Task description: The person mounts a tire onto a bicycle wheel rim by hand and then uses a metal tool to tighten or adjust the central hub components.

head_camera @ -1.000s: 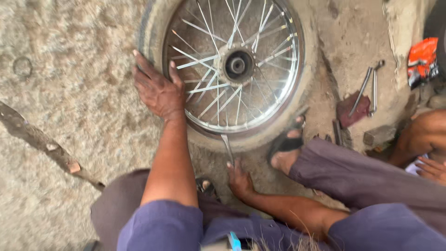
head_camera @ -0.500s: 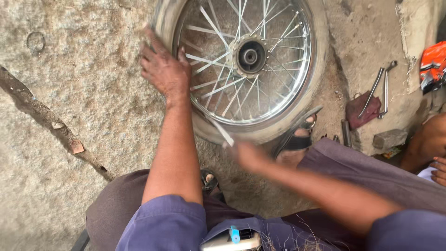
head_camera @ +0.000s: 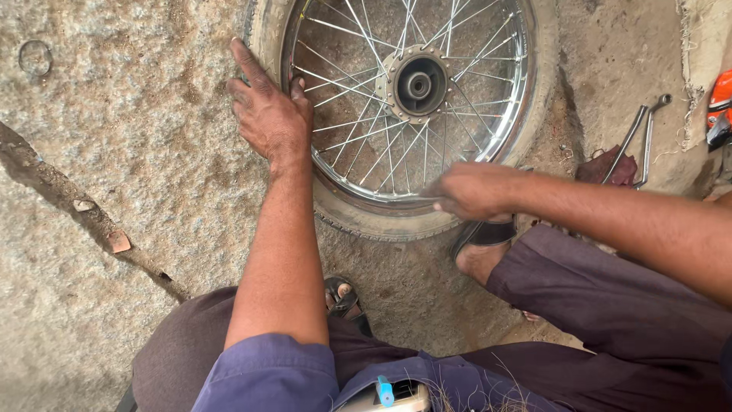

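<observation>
Grey, rough stone ground (head_camera: 114, 152) fills the left of the frame, with a dark crack (head_camera: 84, 214) running diagonally across it and a small ring mark near the upper left corner. From my seat at the feed, I see my left hand (head_camera: 267, 114) left of centre, laid flat and spread open, palm down on the worn tyre (head_camera: 366, 221), with the fingertips reaching over onto the chrome rim (head_camera: 503, 137). It grips nothing; it only presses.

At upper centre lies the spoked wheel (head_camera: 381, 114), flat on the ground, its hub (head_camera: 418, 82) facing up. I judge that the tyre sits on the rim all the way round the part I can see, so whatever work goes on at the bead looks either early or close to finished; I cannot tell which.

Right of centre, my right hand (head_camera: 473, 191) is at the lower edge of the rim, blurred, fingers curled. Whether it has a tool in it I cannot tell. A sandalled foot (head_camera: 480, 244) rests just below it, against the tyre.

Further right, two metal tyre levers (head_camera: 637, 141) lie on a dark red cloth (head_camera: 606, 164), apart from both hands. An orange packet (head_camera: 718, 107) shows at the right edge.
</observation>
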